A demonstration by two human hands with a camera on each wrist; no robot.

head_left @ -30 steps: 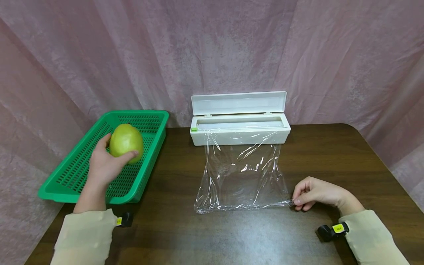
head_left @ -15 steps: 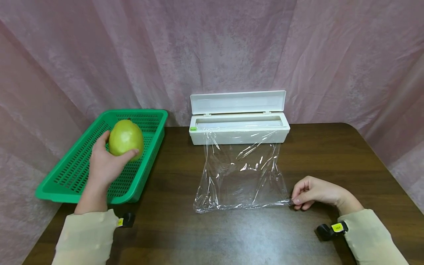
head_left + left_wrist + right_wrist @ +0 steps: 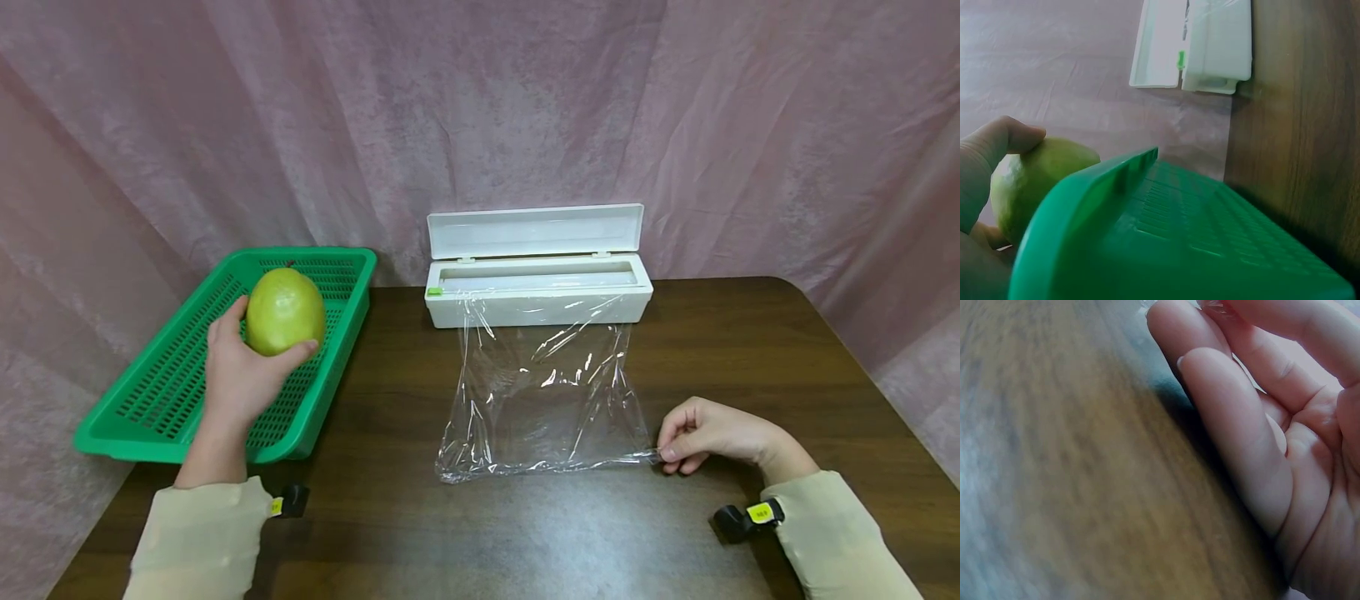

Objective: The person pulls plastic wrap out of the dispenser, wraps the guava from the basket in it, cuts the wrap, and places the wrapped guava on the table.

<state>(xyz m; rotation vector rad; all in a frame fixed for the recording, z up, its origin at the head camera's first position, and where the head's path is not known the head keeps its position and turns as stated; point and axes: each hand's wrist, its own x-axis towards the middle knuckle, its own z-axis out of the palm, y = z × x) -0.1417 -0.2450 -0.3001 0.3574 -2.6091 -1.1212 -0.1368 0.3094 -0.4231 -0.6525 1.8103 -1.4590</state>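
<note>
In the head view my left hand grips a yellow-green, pear-like fruit with a short brown stem, thumb on the near right side and fingers on the left. The fruit is held over the green plastic basket. The left wrist view shows the fruit partly hidden by the basket's rim. My right hand rests low at the table, pinching the near right corner of a sheet of clear plastic wrap. That sheet runs out from a white dispenser box whose lid stands raised.
A green slider sits at the left end of the dispenser's front edge. The brown wooden table carries everything. Behind it hangs a pink curtain. The basket's side wall rises close beside my left wrist.
My left hand has raised and tilted the fruit a little, so its stem now shows at the top. The right hand keeps its pinch on the wrap. The whole view has shifted slightly.
</note>
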